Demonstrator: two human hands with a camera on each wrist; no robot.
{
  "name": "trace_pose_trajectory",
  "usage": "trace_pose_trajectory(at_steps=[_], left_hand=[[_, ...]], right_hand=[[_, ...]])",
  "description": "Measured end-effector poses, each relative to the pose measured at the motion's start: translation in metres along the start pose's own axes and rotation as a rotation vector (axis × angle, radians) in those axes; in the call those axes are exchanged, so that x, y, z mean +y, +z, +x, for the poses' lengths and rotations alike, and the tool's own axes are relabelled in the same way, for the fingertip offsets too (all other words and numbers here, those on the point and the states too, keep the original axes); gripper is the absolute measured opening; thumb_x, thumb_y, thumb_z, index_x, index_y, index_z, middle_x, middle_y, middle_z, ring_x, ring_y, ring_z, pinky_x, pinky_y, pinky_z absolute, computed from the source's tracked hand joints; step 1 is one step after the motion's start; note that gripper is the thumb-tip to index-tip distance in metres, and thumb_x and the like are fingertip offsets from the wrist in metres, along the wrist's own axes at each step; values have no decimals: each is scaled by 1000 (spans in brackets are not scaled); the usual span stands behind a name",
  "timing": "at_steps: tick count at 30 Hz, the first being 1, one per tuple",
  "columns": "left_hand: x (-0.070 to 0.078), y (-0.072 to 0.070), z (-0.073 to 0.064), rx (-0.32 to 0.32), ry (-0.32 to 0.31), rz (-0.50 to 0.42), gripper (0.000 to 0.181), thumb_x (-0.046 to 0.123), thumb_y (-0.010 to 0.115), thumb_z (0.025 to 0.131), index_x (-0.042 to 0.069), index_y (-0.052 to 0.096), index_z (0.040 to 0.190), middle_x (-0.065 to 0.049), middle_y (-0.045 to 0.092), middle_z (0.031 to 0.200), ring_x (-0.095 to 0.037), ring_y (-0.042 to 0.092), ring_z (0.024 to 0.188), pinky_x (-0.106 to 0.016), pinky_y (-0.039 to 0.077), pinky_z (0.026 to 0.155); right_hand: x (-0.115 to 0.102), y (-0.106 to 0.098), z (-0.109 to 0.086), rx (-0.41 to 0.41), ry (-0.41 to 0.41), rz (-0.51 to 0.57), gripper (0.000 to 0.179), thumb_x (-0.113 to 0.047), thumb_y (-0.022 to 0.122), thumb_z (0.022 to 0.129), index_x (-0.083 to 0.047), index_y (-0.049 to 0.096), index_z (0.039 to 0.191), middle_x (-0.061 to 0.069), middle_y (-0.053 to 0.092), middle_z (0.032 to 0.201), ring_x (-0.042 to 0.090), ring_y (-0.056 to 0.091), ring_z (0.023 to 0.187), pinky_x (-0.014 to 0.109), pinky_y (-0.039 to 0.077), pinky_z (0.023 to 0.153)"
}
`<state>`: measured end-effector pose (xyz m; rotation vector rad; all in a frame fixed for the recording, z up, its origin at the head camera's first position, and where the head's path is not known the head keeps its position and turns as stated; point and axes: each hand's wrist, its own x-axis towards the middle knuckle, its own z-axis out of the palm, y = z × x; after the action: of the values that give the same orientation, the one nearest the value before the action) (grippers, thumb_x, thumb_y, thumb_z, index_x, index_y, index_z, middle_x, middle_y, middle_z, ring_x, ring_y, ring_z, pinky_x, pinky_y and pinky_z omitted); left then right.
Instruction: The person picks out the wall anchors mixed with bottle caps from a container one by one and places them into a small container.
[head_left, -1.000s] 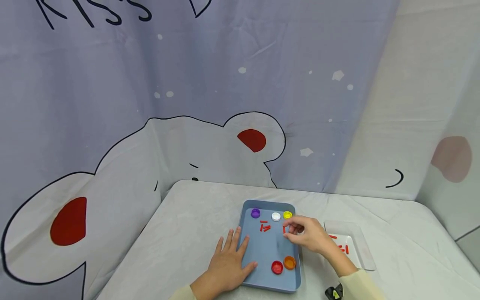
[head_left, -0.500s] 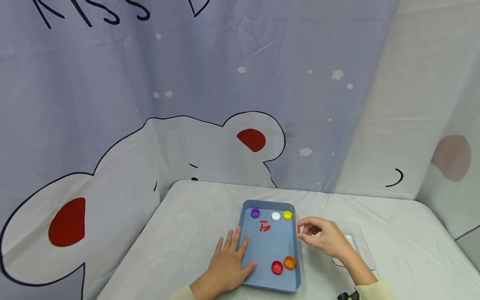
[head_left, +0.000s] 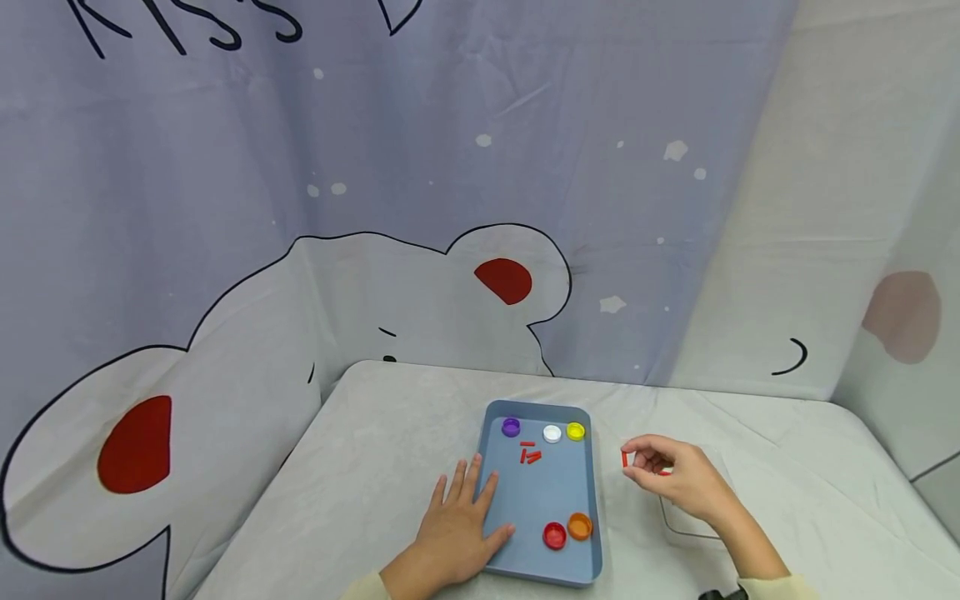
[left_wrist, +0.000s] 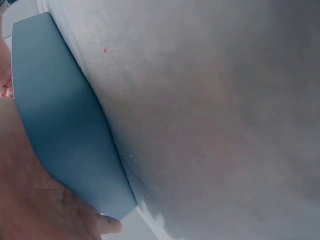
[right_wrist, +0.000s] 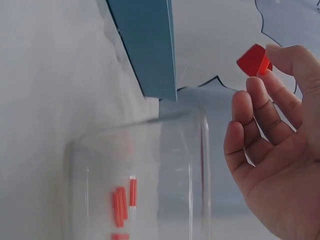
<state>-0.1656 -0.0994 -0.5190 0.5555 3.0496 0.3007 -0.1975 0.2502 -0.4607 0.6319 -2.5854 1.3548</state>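
Seemingly midway, sticks (head_left: 527, 443) lay inside the tray (head_left: 536, 500) and the box (right_wrist: 175, 165) beside it; right hand (head_left: 682, 479) pinched another, left hand (head_left: 457, 529) spread.

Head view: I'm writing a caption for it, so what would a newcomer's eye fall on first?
Probably the large cartoon backdrop with its dark red patches, filling the view behind the white-covered table. Next would likely come the blue tray on that table, holding five bright round pieces. The hands also stand out: the left hand spread at the tray's left edge, the right hand pinching a red stick beyond its right side.
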Motion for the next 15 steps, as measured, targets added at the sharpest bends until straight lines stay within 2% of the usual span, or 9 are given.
trace_pose_trajectory(at_steps=[5, 7, 11, 15], left_hand=[[-1, 1, 1, 3, 0, 6, 79, 68, 44, 97, 17, 39, 158, -15, 18, 168, -39, 16, 154, -63, 16, 119], [-1, 2, 1, 1, -1, 9, 80, 68, 44, 97, 17, 39, 158, -14, 18, 168, -39, 16, 154, -63, 16, 119], [-1, 1, 2, -6, -2, 5, 80, 68, 44, 97, 17, 38, 158, -14, 17, 169, -39, 16, 154, -63, 15, 119], [-1, 1, 1, -6, 0, 3, 80, 68, 44, 97, 17, 38, 158, -14, 17, 169, -39, 16, 154, -63, 16, 119]], right_hand=[[4, -11, -5, -4, 56, -1, 22, -16, 81, 87, -14, 73, 107, -7, 65, 80, 8, 62, 69, 27, 51, 50], [6, -15, -8, -4, 66, 0, 23, -16, 80, 88, -12, 72, 109, -5, 66, 81, 8, 62, 70, 27, 53, 54], [9, -24, -16, -14, 121, 37, 28, -16, 79, 89, -6, 70, 114, -2, 66, 83, 9, 64, 71, 30, 54, 52], [15, -32, -23, -5, 130, 34, 30, -14, 78, 90, -2, 69, 117, -2, 66, 83, 10, 64, 71, 28, 52, 54]])
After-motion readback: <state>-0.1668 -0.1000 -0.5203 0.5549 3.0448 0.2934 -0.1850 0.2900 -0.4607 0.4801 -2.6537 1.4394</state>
